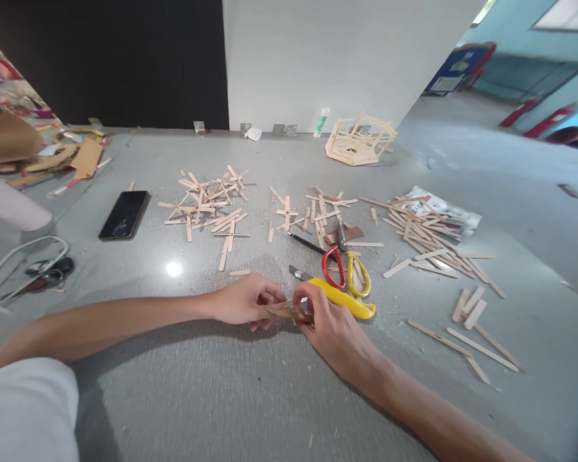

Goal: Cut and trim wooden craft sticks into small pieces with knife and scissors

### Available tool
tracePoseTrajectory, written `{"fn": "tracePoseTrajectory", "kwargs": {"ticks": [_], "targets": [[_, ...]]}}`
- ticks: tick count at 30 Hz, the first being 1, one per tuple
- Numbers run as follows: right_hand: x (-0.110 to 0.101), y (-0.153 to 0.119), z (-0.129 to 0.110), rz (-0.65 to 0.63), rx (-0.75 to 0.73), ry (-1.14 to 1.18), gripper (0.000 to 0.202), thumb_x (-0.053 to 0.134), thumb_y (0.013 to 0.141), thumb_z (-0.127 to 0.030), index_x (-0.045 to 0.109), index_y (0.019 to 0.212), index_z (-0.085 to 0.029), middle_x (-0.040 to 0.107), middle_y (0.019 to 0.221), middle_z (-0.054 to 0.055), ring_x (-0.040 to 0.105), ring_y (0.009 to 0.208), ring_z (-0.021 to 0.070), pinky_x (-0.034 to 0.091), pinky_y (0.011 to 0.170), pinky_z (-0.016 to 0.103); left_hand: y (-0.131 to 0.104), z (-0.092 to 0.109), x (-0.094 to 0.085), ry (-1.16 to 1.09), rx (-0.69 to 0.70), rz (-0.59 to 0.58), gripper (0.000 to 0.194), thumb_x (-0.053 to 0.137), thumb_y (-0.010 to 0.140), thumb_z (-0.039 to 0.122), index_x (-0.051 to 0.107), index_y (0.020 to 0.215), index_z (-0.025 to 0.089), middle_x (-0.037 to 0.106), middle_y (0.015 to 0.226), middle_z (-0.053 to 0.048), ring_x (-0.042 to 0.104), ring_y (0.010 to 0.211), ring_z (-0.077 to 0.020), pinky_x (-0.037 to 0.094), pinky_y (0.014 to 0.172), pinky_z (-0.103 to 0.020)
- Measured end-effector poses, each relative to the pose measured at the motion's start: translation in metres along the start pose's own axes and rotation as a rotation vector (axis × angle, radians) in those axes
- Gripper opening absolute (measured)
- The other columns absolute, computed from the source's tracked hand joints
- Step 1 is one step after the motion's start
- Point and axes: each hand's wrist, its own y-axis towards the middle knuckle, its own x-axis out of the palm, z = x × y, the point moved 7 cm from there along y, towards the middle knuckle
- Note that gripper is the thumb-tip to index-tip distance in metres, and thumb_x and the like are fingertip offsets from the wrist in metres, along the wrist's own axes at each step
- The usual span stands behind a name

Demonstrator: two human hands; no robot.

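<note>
Near the middle of the table, my left hand (pixel 245 299) pinches the left end of a small wooden craft stick (pixel 289 314). Fingers of my right hand (pixel 328 319) are closed on the same piece from the right; a second stick seems to lie against it, partly hidden by the fingers. Just beyond my right hand lies a yellow utility knife (pixel 343 299) with its blade out to the left. Scissors with red and yellow handles (pixel 349 273) rest behind the knife, beside a black pencil (pixel 308 243).
Piles of craft sticks (pixel 207 204) spread across the table, with more at right (pixel 426 237) by a plastic wrapper (pixel 465 215). A stick frame (pixel 354 153) and glue tube (pixel 322 122) stand at the back. A phone (pixel 125 215) and white cable (pixel 60 242) lie left.
</note>
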Motion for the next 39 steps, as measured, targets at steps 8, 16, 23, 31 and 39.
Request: {"fn": "tracePoseTrajectory", "kwargs": {"ticks": [8,16,23,31,39], "targets": [[0.006,-0.003,0.0,-0.026,-0.054,-0.076,0.025,0.039,0.086,-0.005,0.041,0.106,-0.02,0.061,0.075,0.001,0.061,0.056,0.0162,0.038,0.049,0.024,0.0,-0.003,-0.001,0.055,-0.015,0.01,0.017,0.064,0.081,0.011,0.069,0.097,0.012,0.061,0.057,0.003,0.054,0.044,-0.0078,0.042,0.043,-0.017],[0.014,-0.007,0.005,0.001,-0.072,-0.081,0.02,0.035,0.089,-0.005,0.043,0.101,-0.02,0.06,0.073,0.003,0.058,0.054,0.0174,0.036,0.047,0.025,0.004,-0.01,-0.004,0.065,0.027,0.018,0.014,0.063,0.082,0.011,0.069,0.095,0.012,0.06,0.056,0.004,0.052,0.042,-0.0067,0.041,0.042,-0.016],[0.019,-0.009,0.012,0.061,0.002,0.028,0.016,0.038,0.09,-0.008,0.042,0.101,-0.02,0.062,0.078,0.006,0.06,0.058,0.0168,0.045,0.05,0.026,0.001,-0.007,-0.004,0.09,0.043,0.033,0.019,0.066,0.09,0.03,0.068,0.092,0.011,0.061,0.058,0.002,0.052,0.041,-0.0065,0.04,0.043,-0.016],[0.019,-0.01,0.016,0.081,0.1,0.112,0.022,0.042,0.084,-0.009,0.041,0.104,-0.02,0.063,0.088,0.009,0.062,0.066,0.0186,0.053,0.058,0.032,-0.002,0.0,-0.003,0.115,0.062,0.046,0.043,0.064,0.09,0.053,0.067,0.093,0.01,0.058,0.056,0.002,0.052,0.041,-0.0076,0.04,0.043,-0.017],[0.02,-0.012,0.01,0.02,0.179,0.373,0.035,0.045,0.078,-0.002,0.04,0.105,-0.022,0.062,0.09,0.005,0.064,0.071,0.015,0.053,0.066,0.028,-0.002,0.001,-0.003,0.146,0.101,0.041,0.049,0.06,0.091,0.059,0.067,0.094,0.01,0.057,0.055,0.002,0.051,0.042,-0.0085,0.039,0.043,-0.018]]}}
